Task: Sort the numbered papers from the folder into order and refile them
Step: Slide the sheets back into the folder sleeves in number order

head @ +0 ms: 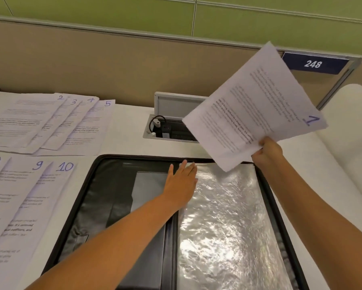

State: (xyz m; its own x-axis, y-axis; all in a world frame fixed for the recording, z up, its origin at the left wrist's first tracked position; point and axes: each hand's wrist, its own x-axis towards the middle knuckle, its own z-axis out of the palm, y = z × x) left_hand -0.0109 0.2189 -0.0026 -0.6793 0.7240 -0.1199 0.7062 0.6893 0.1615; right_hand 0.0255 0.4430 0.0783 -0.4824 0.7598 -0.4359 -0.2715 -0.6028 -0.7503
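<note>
A view from a head-worn camera looks down at a white tabletop where a black zip folder lies open flat. The right hand is closed in a grip on the lower edge of the sheet marked 1, holding it tilted in the air above the folder's far right corner. The left hand lies open, fingers straight, pressing on the top inner edge of the clear plastic sleeve that covers the folder's right half. The sorting looks done and refiling appears to be starting with the first sheet; the next move likely calls for parting the sleeve's opening with the left hand and sliding sheet 1 in squarely without creasing it. To the left, seven other numbered sheets can be counted in two fanned rows: the far row shows 2, 3, 4 and 5, and the near row shows 8, 9 and 10, running off the left edge of view. Sheets 6 and 7 are not visible. One cable hatch with a raised lid sits in the tabletop beyond the folder, and one blue sign reading 248 hangs on the partition.
</note>
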